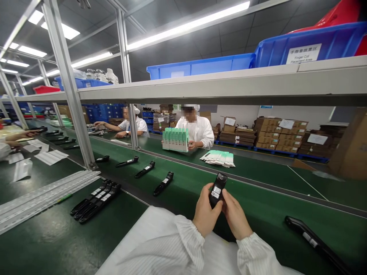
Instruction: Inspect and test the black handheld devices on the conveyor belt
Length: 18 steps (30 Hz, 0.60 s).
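Both of my hands hold a black handheld device [217, 190] upright above the green belt, its white labels turned toward me. My left hand [205, 212] wraps its left side, thumb across the lower front. Against the right side presses my right hand [235, 217], fingers closed on the lower part. The device's bottom end is hidden behind my hands. To the left, a similar black device [163, 184] lies on the belt. Another long black device [312, 240] rests at the lower right. Several more lie side by side in a group [96, 200] on the near left bench.
A green conveyor belt [258, 206] runs across in front. Beyond it, a co-worker [200, 128] holds a row of green-and-white boxes [175, 140], beside flat cartons [218, 157]. A shelf [218, 86] with blue bins [200, 70] spans overhead. A metal post [71, 88] stands left.
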Motion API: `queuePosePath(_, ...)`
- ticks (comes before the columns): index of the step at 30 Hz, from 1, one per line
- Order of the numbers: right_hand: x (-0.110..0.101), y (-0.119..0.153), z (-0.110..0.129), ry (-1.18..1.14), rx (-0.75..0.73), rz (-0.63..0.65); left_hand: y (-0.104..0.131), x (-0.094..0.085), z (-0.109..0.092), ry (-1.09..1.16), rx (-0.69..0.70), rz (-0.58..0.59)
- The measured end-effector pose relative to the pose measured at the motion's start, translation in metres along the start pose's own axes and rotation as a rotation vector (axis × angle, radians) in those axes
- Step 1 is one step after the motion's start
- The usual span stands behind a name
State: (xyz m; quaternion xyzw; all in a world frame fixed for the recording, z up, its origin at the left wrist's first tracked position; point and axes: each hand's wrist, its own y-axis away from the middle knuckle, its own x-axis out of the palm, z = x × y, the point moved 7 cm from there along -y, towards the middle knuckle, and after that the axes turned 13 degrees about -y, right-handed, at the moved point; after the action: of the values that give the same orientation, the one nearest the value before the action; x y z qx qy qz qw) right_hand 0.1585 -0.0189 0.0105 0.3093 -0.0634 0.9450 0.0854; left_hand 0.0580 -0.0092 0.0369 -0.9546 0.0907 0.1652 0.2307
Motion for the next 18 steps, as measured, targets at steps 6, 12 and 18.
queuePosePath(6,-0.007,-0.002,0.000,0.005,-0.008,-0.053,-0.024,-0.009,0.023,0.081,-0.044,0.093)
queuePosePath(12,-0.008,0.001,-0.006,-0.030,0.086,-0.062,-0.056,-0.090,0.091,-0.746,-0.232,-0.145)
queuePosePath(18,-0.006,0.003,-0.005,-0.023,0.106,-0.059,-0.051,-0.108,0.136,-0.672,-0.547,0.003)
